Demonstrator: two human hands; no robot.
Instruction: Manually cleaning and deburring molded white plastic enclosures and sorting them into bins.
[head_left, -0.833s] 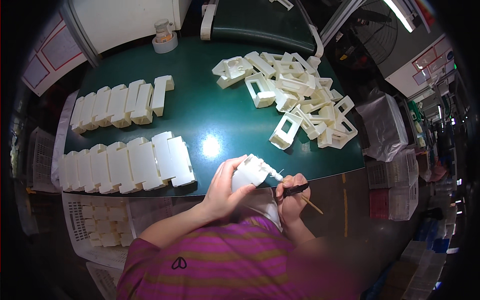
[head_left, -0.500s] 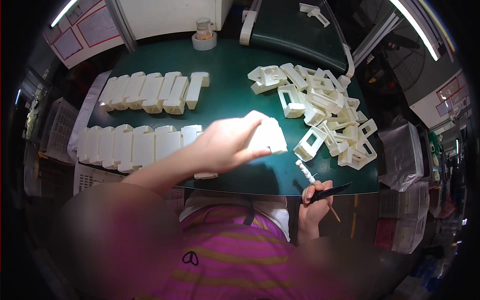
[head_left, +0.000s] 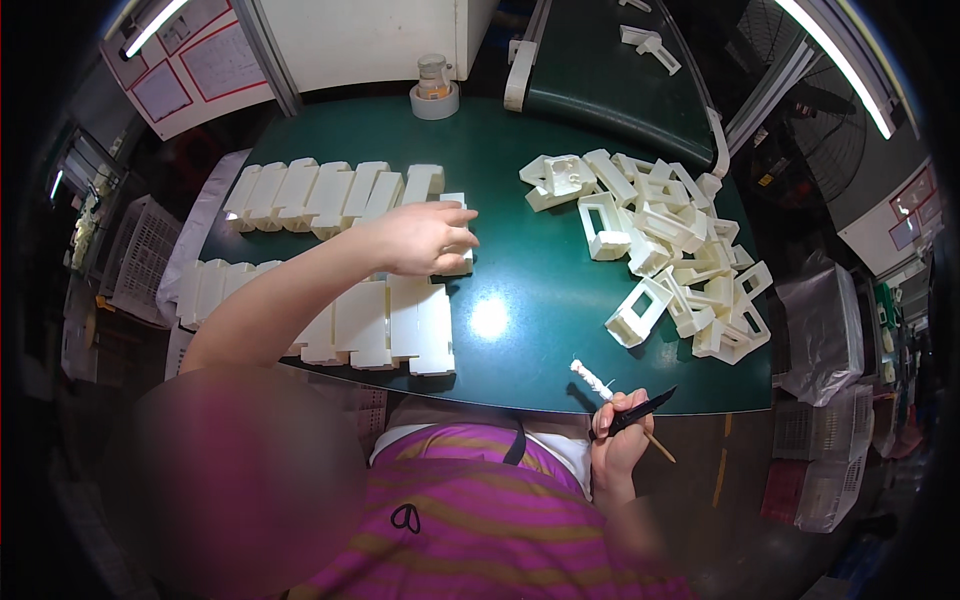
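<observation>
My left hand (head_left: 425, 240) reaches across to the right end of the upper row of white plastic housings (head_left: 328, 195). Its fingers lie over a white plastic housing (head_left: 454, 200), which stands on the table at that end and is partly hidden by them. Near the front edge, my right hand (head_left: 620, 445) is closed around a black knife (head_left: 655, 402) with a pointed tip. The same hand also holds a thin wooden stick (head_left: 660, 448) whose far end is wrapped in white material (head_left: 590, 380).
A lower row of housings (head_left: 360, 325) lies partly under my left forearm. On the right sits a heap of open-framed white parts (head_left: 665, 225). A tape roll with a jar (head_left: 435, 100) stands at the back, near a dark green conveyor belt (head_left: 610, 90). Crates (head_left: 820, 440) stand at the right.
My left hand has carried the housing from the table's middle leftward to the upper row's end and set it down. My right hand still holds the knife and stick. The view has shifted slightly.
</observation>
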